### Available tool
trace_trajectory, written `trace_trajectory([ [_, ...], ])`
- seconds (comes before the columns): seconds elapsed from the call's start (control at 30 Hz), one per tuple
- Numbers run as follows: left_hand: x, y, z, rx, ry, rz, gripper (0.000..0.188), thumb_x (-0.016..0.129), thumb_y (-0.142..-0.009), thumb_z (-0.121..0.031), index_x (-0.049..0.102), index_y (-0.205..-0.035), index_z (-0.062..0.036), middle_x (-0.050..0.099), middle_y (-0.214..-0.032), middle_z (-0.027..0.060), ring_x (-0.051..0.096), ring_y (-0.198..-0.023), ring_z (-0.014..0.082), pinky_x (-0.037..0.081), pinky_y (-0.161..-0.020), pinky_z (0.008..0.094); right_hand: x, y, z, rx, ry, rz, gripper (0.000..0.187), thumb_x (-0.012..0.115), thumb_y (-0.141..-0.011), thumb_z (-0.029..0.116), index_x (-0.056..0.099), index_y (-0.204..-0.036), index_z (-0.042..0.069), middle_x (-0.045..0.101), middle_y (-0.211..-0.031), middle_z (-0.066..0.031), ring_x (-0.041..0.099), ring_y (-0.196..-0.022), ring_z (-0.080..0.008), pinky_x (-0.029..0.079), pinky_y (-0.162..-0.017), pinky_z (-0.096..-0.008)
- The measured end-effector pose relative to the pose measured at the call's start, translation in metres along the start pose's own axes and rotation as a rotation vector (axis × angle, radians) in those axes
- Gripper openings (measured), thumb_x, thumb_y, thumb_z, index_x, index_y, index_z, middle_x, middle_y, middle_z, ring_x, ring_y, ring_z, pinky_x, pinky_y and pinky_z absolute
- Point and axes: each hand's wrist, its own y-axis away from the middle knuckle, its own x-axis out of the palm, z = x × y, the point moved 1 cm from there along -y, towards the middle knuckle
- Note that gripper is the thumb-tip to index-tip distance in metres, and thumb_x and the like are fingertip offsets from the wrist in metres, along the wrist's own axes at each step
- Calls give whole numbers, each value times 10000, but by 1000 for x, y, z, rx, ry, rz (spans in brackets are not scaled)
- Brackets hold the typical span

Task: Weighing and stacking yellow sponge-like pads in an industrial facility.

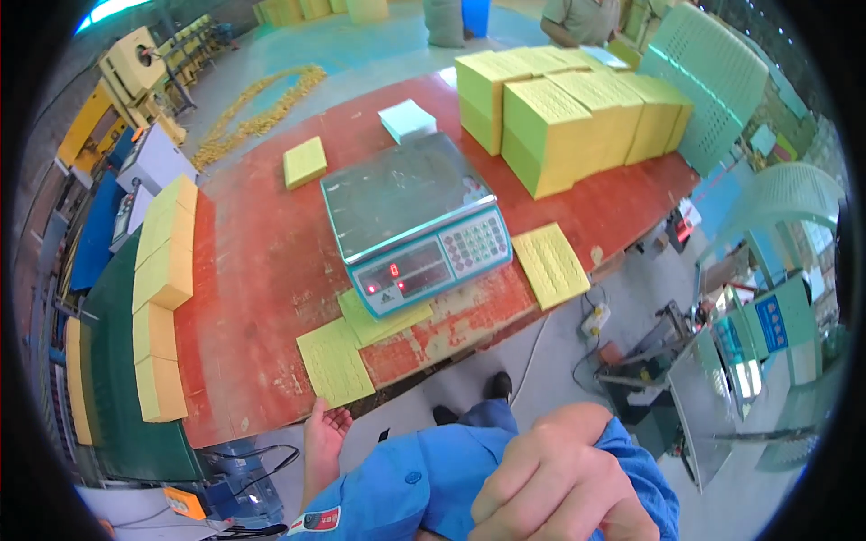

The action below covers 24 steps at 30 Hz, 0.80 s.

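Note:
My left hand (327, 436) is at the table's front edge, palm up, fingers apart and holding nothing visible. Its fingertips come close to the near corner of a yellow embossed sheet (336, 362); whether they touch it I cannot tell. My right hand (564, 476) is raised in front of my blue-sleeved body, large in view, its fingers curled inward. What lies inside that grip is hidden. Beyond the hands stands a teal-framed digital weighing scale (406, 194) with a bare pan and a lit red display. A second yellow sheet (383, 323) is partly under the scale's front.
The worn red table (248, 298) bears yellow stacks (577, 126) at the far right and more yellow blocks (162, 261) along its left edge. A yellow pad (550, 264) lies right of the scale. Behind it are a small yellow pad (305, 162) and a white stack (408, 121).

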Motion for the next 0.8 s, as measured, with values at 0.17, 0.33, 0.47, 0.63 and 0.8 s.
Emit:
trace_trajectory([
  [0.17,-9,14,-3,-44,-13,142,227,600,-949,-241,587,-1044,-36,641,-914,112,637,-804,225,549,-725,377,-18,60,-23,143,279,-31,162,504,-861,-45,575,-1006,-51,643,-802,-183,639,-626,-243,510,-533,-327],
  [0.33,0,41,1,-35,-181,348,244,581,-946,-223,578,-1095,-31,647,-940,105,643,-819,228,550,-725,374,-63,157,-29,984,861,-434,233,502,-894,-71,565,-1113,-23,621,-881,-84,641,-712,-165,519,-657,-288],
  [0.47,6,53,3,-99,-79,449,319,555,-956,-220,550,-1204,-18,659,-1044,121,654,-851,252,550,-704,382,-133,232,-4,1037,1265,-756,226,539,-917,-31,589,-1137,-9,590,-1010,-61,577,-945,-158,478,-829,-278],
  [0.63,28,37,1,-108,-167,350,356,548,-962,-191,515,-1264,-6,655,-1101,131,664,-899,264,552,-678,392,-219,304,39,923,1452,-1002,260,615,-912,78,575,-1153,-10,608,-983,-99,585,-924,-167,480,-815,-301],
  [0.8,61,68,-6,217,-581,231,304,541,-948,-121,581,-1205,37,671,-1092,134,662,-929,221,531,-744,358,-259,336,24,1244,1396,-1024,347,658,-903,241,572,-1091,-38,647,-884,-97,616,-752,-161,478,-658,-289],
])
